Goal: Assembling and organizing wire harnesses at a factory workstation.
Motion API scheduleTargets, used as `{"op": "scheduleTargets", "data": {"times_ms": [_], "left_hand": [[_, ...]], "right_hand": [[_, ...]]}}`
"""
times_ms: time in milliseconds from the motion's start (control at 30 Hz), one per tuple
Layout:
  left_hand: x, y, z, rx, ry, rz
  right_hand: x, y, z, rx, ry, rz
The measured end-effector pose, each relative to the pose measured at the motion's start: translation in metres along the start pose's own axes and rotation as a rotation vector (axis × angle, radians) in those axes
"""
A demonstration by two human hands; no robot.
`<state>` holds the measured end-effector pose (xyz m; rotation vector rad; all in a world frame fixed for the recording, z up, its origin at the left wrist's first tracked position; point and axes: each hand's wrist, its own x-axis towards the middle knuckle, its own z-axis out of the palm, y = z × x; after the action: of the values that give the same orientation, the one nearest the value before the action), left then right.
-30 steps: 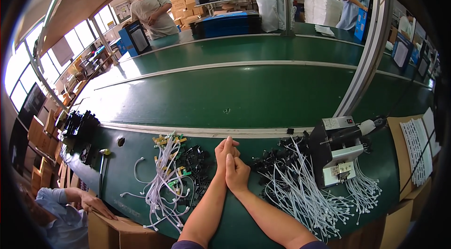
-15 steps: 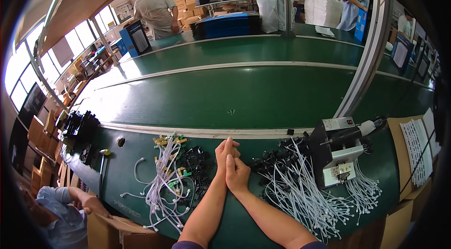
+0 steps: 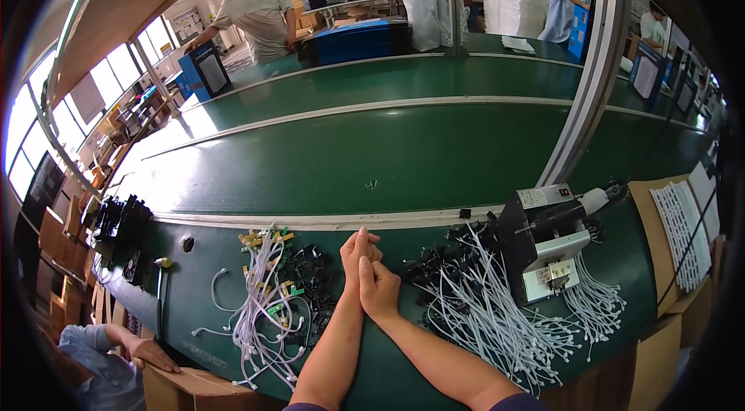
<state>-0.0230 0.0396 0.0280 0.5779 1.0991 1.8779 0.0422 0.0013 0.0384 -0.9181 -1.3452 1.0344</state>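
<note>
My two hands rest together over the green worktable [image 3: 372, 368], crossing at the wrists. My left hand [image 3: 358, 257] is the farther one, its fingers curled and its thumb side up. Against its near right side presses my right hand [image 3: 379, 289], closed with the thumb on top. No object shows in either; their inner sides are hidden. Just left lie small black plastic parts [image 3: 309, 275] and a tangle of white cables [image 3: 260, 310] with green and gold ends. To the right spreads a bigger bundle of white cables [image 3: 497, 310] with black ends.
A black bench machine [image 3: 535, 244] stands at the right, beside a carton of white strips [image 3: 683, 236]. A hammer [image 3: 161, 294] and stacked black parts [image 3: 120, 221] are at left. A co-worker's hand [image 3: 151, 353] touches a carton [image 3: 194, 388]. Beyond runs a green conveyor [image 3: 310, 151].
My view has shifted slightly, so most things sit farther left in it. My hands stay closed together. The standing person at the far left now reaches to a blue box.
</note>
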Motion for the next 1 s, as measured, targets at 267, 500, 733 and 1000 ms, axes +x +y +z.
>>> {"op": "scheduleTargets", "data": {"times_ms": [267, 500, 733, 1000], "left_hand": [[0.000, -0.002, -0.002, -0.012, -0.010, -0.007], [-0.002, -0.004, -0.002, -0.010, 0.008, -0.016], [0.002, 0.003, 0.002, -0.005, -0.004, 0.022], [0.002, -0.004, -0.002, -0.055, 0.021, -0.006]], "right_hand": [[-0.001, 0.001, -0.001, -0.011, -0.006, 0.000], [-0.002, 0.004, -0.002, -0.014, -0.002, 0.004], [-0.001, 0.000, 0.001, -0.001, -0.003, -0.001], [-0.005, 0.007, 0.002, -0.032, -0.012, -0.016]]}}
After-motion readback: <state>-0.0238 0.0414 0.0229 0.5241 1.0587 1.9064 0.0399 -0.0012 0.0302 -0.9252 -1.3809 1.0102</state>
